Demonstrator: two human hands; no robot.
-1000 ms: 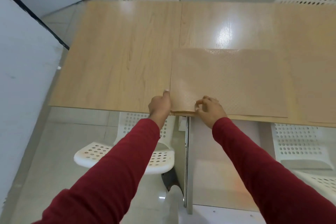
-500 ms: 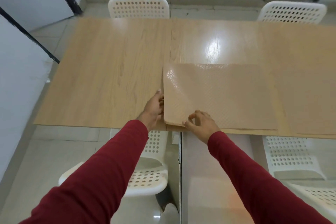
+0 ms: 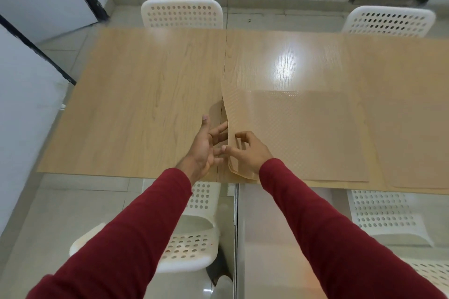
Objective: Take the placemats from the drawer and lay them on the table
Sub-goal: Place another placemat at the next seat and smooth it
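Observation:
A stack of tan, fine-textured placemats (image 3: 303,133) lies on the light wooden table (image 3: 145,104), near its front edge. The left edge of the top placemat is lifted and curls upward. My right hand (image 3: 247,150) pinches the stack's near left corner. Beside that lifted edge is my left hand (image 3: 207,145), fingers spread, fingertips slipped under it. Another placemat (image 3: 418,153) lies flat at the right. The drawer is out of view.
Two white perforated chairs (image 3: 182,14) (image 3: 388,22) stand at the table's far side, and two more (image 3: 184,238) (image 3: 381,216) are tucked under the near edge. A white wall (image 3: 21,109) runs along the left. The floor is grey tile.
The top placemat's left edge has risen off the stack and curled up. My left hand has opened and slid under that edge. The view has shifted back a little.

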